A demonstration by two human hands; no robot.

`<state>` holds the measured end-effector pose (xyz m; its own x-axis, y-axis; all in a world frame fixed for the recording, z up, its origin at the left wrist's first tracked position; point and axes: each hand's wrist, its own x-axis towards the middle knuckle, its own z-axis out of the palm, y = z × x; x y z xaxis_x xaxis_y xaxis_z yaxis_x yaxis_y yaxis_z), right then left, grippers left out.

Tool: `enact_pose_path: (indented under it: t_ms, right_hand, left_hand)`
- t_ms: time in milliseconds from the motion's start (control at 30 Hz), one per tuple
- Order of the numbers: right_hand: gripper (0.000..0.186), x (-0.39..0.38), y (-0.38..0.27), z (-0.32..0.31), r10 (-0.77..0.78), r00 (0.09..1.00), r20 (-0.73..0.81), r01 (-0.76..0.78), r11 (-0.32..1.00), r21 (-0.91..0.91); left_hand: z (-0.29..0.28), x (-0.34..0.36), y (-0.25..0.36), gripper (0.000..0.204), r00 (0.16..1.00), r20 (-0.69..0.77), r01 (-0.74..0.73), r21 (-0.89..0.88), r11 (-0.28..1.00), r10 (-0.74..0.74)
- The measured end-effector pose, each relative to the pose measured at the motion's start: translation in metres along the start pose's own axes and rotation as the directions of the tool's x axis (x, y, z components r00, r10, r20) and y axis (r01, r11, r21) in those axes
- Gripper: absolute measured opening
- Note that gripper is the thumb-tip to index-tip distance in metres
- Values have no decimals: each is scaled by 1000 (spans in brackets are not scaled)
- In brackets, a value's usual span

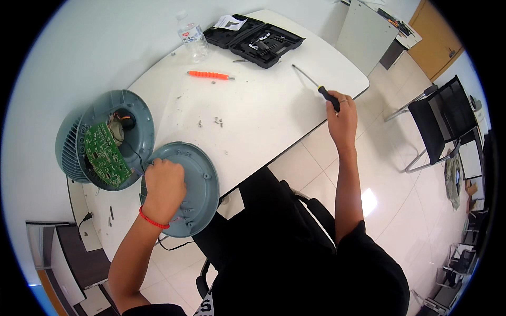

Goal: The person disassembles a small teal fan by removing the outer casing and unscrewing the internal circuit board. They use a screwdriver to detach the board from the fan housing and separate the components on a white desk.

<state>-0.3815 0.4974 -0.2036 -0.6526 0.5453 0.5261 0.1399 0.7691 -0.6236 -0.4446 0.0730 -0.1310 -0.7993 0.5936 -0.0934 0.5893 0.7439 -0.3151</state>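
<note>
This looks like an office: a white desk with a rounded right corner, a black mesh chair beyond that corner, more chairs farther off, a pale tiled floor, a plain white wall and a wooden door. The toolbox near the desk's far edge and the screwdriver add a workshop touch.

Head-worn fisheye looks down on both hands

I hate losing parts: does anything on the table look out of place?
Yes: small pieces, apparently screws, lie loose in several spots on the white table rather than together, so some could go missing.
</note>
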Motion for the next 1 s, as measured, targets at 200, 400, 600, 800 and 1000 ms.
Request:
enact_pose_path:
  t_ms: [200, 400, 600, 800, 1000]
  right_hand:
    - [28, 29, 13, 22, -43, 999, 6, 44, 996, -71]
    - [28, 17, 8, 8, -97, 988, 120, 103, 994, -41]
    - [29, -11, -13, -14, -100, 963, 249, 76, 991, 107]
    - [29, -37, -46, -7, -181, 932, 314, 80, 948, 308]
    - [28, -48, -60, 7, -237, 918, 317, 124, 932, 340]
  left_hand:
    - [-3, 1, 7, 13, 998, -15, 66, 24, 998, -65]
    - [-15, 2, 12, 2, 996, -36, 76, -19, 997, -77]
    - [-10, 3, 9, 5, 995, -23, 100, -60, 993, -101]
    - [-1, 8, 1, 10, 990, 33, 139, -81, 987, -137]
    - [-10, 6, -1, 16, 989, 62, 143, -145, 979, -135]
